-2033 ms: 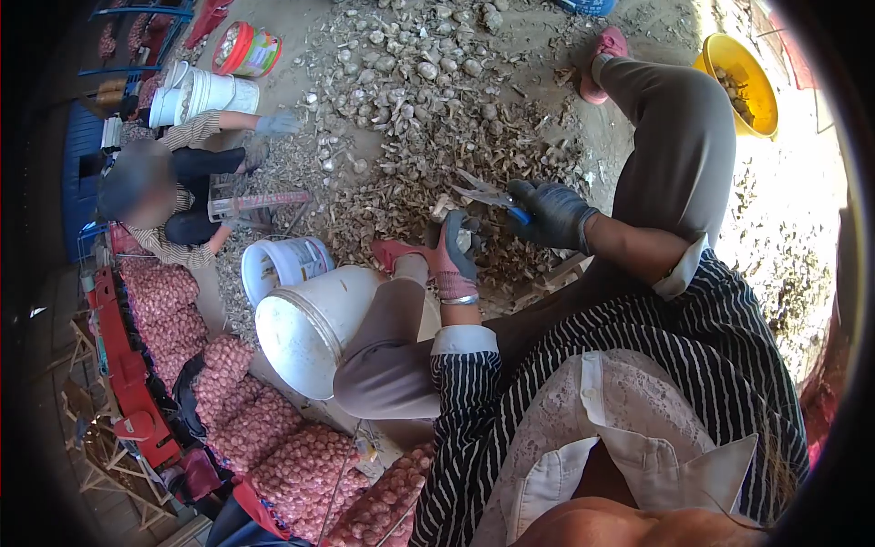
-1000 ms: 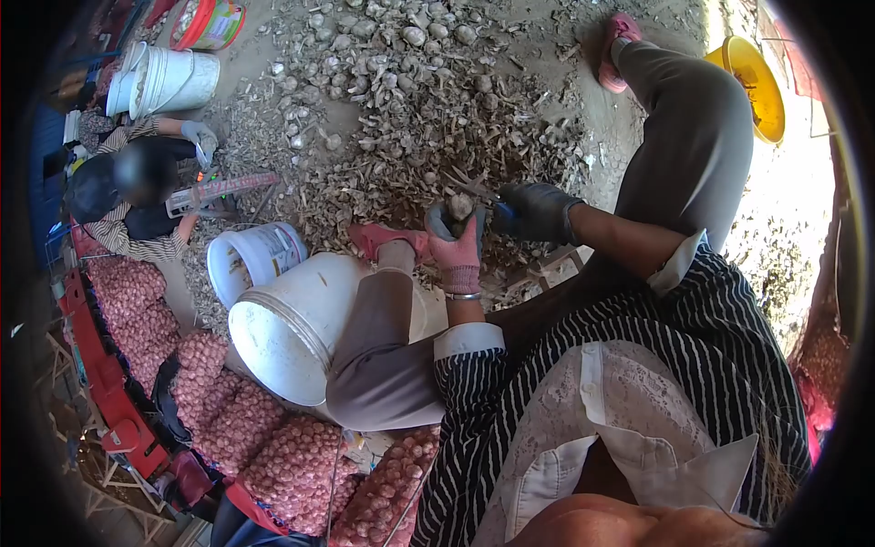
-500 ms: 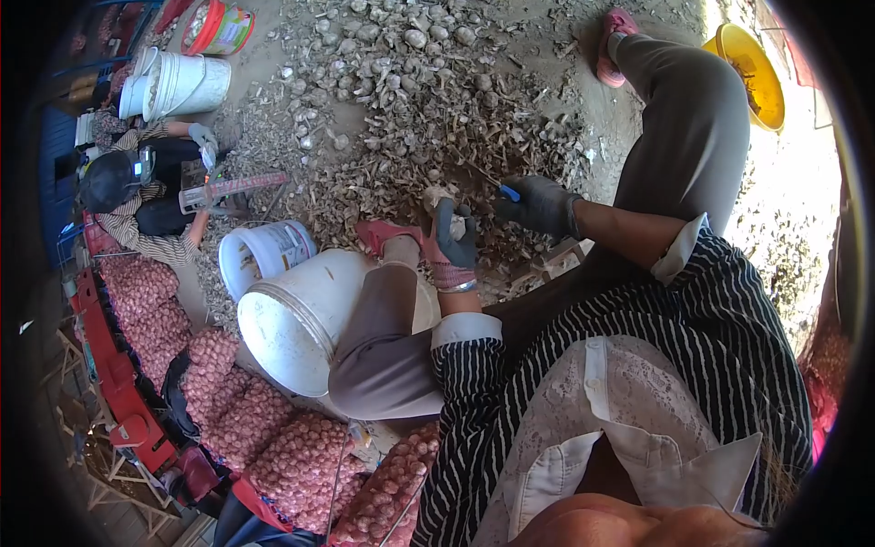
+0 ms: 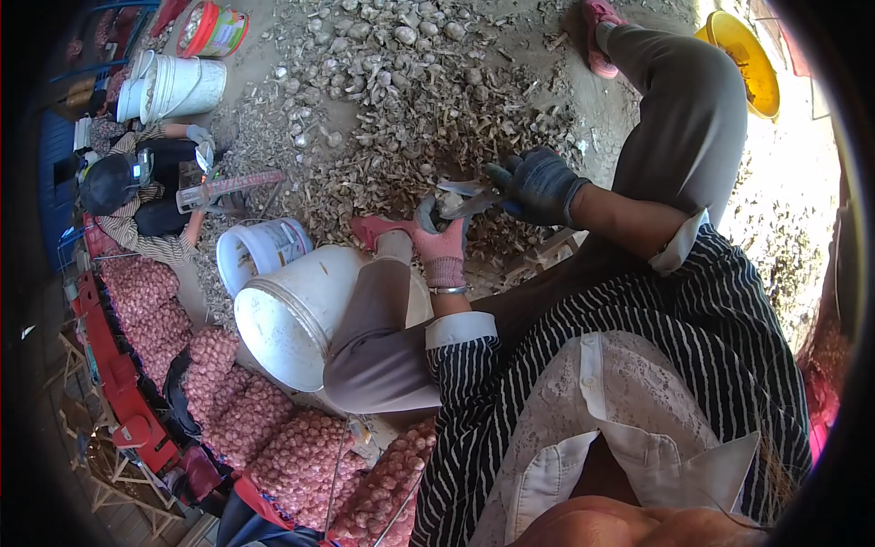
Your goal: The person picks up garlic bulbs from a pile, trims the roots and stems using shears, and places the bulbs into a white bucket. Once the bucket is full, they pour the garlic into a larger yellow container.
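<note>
My left hand (image 4: pixel 441 239), in a pink glove with a grey palm, is closed round a pale garlic bulb (image 4: pixel 447 206) just above the ground litter. Most of the bulb is hidden by fingers and metal. To its right, my right hand (image 4: pixel 541 187), in a dark grey-blue glove, grips what look like metal shears (image 4: pixel 476 201). Two shiny blades reach left to the bulb, one above the other. The glove covers the handles. Beneath both hands lies a layer of dry garlic stalks and skins (image 4: pixel 392 159).
Loose garlic bulbs (image 4: pixel 406 35) lie beyond my hands. A large white bucket (image 4: pixel 342 283) tips against my left leg, near a smaller white bucket (image 4: pixel 283 244). Net sacks of garlic (image 4: pixel 292 456) line the lower left. A co-worker (image 4: pixel 137 196) sits at left. A yellow tub (image 4: pixel 752 64) stands upper right.
My right hand has turned and brought the blades up to the bulb. My left hand has rotated, showing its pink back, and sits slightly lower.
</note>
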